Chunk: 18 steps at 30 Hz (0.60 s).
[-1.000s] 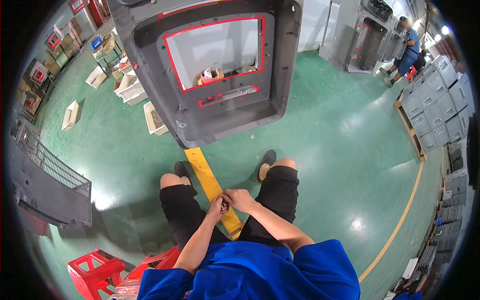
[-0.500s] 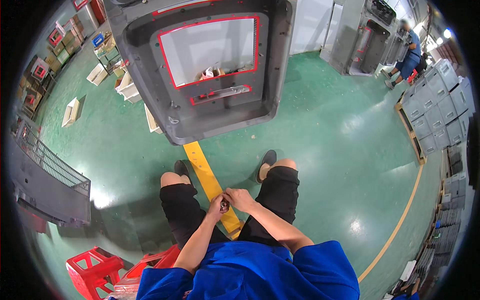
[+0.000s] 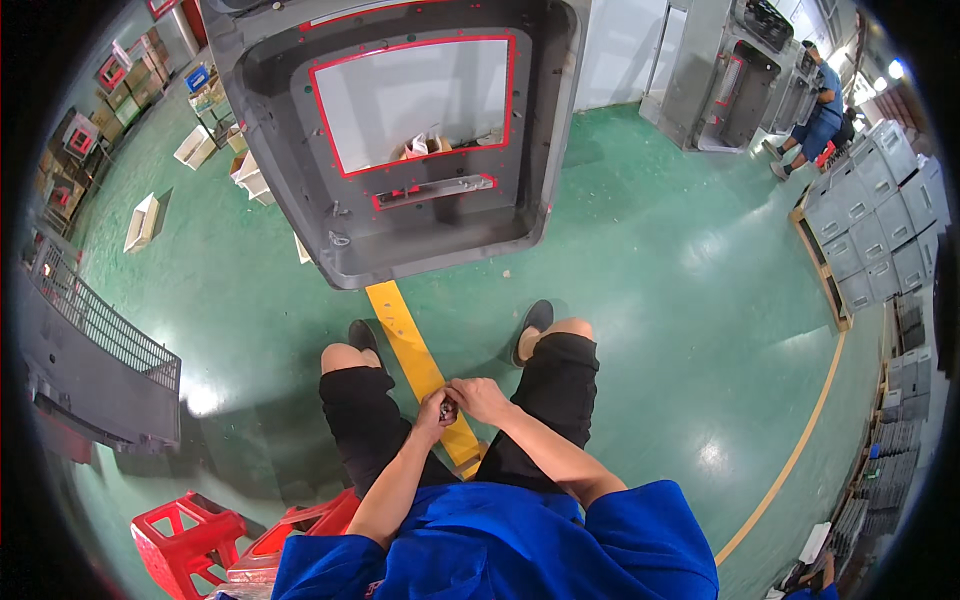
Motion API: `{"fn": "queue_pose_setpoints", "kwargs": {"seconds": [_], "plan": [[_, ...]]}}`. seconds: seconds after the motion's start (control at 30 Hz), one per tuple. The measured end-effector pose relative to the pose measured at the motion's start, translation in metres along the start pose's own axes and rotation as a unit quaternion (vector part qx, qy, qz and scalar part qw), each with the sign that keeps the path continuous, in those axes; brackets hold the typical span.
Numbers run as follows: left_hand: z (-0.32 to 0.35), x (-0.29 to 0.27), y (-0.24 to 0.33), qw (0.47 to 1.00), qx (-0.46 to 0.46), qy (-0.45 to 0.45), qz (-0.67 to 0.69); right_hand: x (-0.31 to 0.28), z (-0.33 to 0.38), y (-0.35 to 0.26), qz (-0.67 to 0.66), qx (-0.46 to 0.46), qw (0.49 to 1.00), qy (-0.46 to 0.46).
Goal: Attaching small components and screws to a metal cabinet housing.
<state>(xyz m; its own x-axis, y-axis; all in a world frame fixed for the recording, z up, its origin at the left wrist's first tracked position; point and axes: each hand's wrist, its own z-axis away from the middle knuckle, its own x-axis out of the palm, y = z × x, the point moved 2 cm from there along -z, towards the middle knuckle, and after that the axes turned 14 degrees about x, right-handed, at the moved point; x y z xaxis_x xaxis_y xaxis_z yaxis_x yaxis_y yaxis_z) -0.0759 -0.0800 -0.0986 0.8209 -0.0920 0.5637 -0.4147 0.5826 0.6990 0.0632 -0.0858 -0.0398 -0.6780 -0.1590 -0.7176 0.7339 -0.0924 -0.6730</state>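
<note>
Both hands meet between my knees. My left hand (image 3: 434,413) is closed around a small cluster of dark, shiny metal pieces (image 3: 448,409), too small to name. Against it, my right hand (image 3: 480,399) has its thumb and fingers pinched together at the top of the left fist. Whatever the right fingertips may hold is hidden. Ahead of my feet hangs a large dark grey door-like panel (image 3: 420,262), with a red-edged window opening and a red-edged slot below it.
Red plastic stools (image 3: 190,540) stand at the lower left, near a grey grille panel (image 3: 110,370). Cream bins (image 3: 142,224) lie on the green floor. Grey boxes are stacked on a pallet (image 3: 825,262) at right. A co-worker (image 3: 825,105) is beside another grey housing (image 3: 735,95).
The hanging grey panel has shifted slightly to the left. My hands stay together in nearly the same place.
</note>
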Motion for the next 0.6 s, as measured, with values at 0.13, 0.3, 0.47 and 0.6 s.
{"fn": "queue_pose_setpoints", "kwargs": {"seconds": [0.13, 0.3, 0.47, 0.6], "plan": [[0.0011, 0.0000, 0.0007, 1.000, -0.001, 0.012, 0.005, -0.0002, 0.0010, -0.0020, -0.002, 0.003, 1.000, 0.007], [0.0037, 0.0012, 0.0033, 1.000, -0.003, 0.002, 0.003, 0.0018, 0.0003, -0.0027, 0.007, 0.025, 1.000, 0.011], [0.0023, -0.0060, 0.0000, 1.000, -0.008, -0.003, 0.009, 0.0064, -0.0010, -0.0027, -0.002, 0.022, 1.000, 0.021], [0.0026, -0.0080, 0.0006, 1.000, -0.008, 0.010, 0.001, 0.0070, -0.0011, -0.0041, -0.026, 0.016, 0.999, 0.011]]}}
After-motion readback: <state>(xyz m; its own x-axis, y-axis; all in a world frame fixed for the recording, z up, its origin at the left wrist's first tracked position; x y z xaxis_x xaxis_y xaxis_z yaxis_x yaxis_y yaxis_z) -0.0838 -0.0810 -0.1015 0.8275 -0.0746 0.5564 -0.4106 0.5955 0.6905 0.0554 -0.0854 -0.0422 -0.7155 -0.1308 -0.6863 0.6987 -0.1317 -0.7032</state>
